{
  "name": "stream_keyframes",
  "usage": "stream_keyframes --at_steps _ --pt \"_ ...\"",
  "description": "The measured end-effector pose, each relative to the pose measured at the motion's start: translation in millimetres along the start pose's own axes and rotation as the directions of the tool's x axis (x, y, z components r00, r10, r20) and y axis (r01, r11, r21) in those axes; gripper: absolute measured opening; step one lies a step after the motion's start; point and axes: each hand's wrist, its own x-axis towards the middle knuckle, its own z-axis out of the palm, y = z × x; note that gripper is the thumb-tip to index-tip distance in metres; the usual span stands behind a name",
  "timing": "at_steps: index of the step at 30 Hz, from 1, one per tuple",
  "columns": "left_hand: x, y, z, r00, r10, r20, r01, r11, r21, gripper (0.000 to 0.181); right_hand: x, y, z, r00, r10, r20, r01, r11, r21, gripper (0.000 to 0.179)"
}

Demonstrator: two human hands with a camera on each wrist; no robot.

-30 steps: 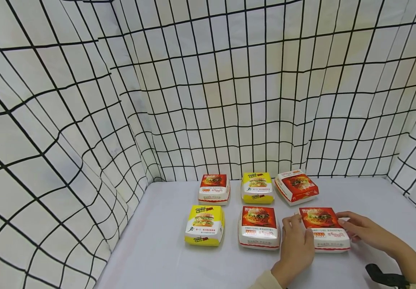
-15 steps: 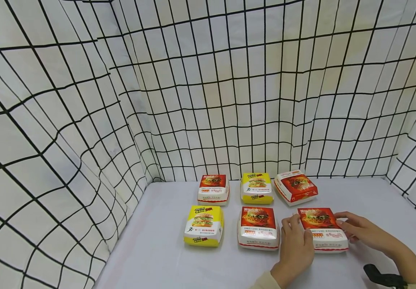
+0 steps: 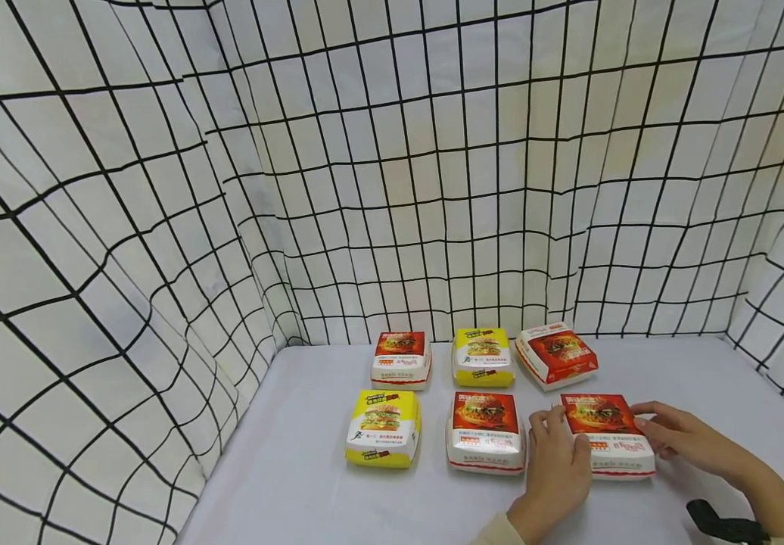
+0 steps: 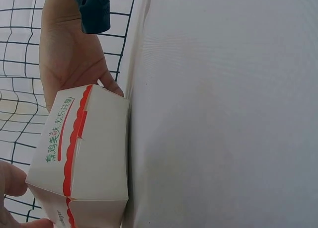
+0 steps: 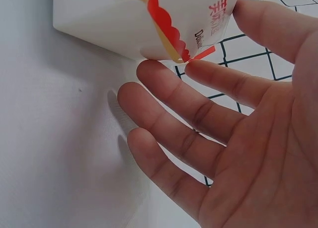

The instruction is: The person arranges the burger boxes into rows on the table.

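Observation:
In the head view, a red and white burger box point(image 3: 608, 437) sits at the front right of the table between both hands. Along its left side lies my left hand point(image 3: 555, 465), its thumb near the front corner. My right hand point(image 3: 688, 443) is at the opposite side. In the left wrist view, two left fingertips point(image 4: 14, 179) touch the near corner of the burger box point(image 4: 99, 148). The right wrist view shows the right thumb and index finger touching the burger box point(image 5: 109, 19), close to a slightly lifted flap, while the other fingers extend loosely below it.
Left of the hands stand another red and white box point(image 3: 486, 433) and a yellow box point(image 3: 383, 429). Behind them are a red box point(image 3: 401, 360), a yellow box point(image 3: 483, 357) and a turned red box point(image 3: 556, 356). A grid-patterned cloth wall point(image 3: 426, 174) encloses the white table point(image 3: 283, 454).
The head view has shifted very slightly. Hands and boxes keep the same places relative to one another.

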Motion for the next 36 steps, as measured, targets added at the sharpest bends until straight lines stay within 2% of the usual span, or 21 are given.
stream_keyframes --at_steps 10,16,27,31,36 --pt "-1.2 0.5 -1.4 1.000 0.013 -0.016 -0.012 0.999 0.046 0.052 -0.5 -2 1 1.000 0.012 0.001 -0.012 1.000 0.014 0.060" --pt "-1.0 3.5 -4.0 1.000 0.010 -0.018 -0.008 0.996 0.086 0.055 -0.8 -1 -1 1.000 -0.011 -0.007 0.011 1.000 0.008 0.059" --pt "0.4 11.2 -7.5 0.999 -0.021 0.034 0.019 0.997 0.069 0.060 -4.1 1 -6 0.995 -0.051 -0.083 0.049 0.999 -0.023 0.051" --pt "0.9 17.5 -15.8 0.999 0.000 0.048 -0.003 0.998 0.066 0.062 -7.1 -1 -7 0.991 -0.068 -0.117 0.061 0.996 -0.059 0.049" --pt "3.3 30.4 -37.2 0.997 0.062 0.051 -0.062 0.998 0.005 0.055 -9.3 -5 -9 0.981 -0.102 -0.167 0.088 0.992 -0.093 0.047"
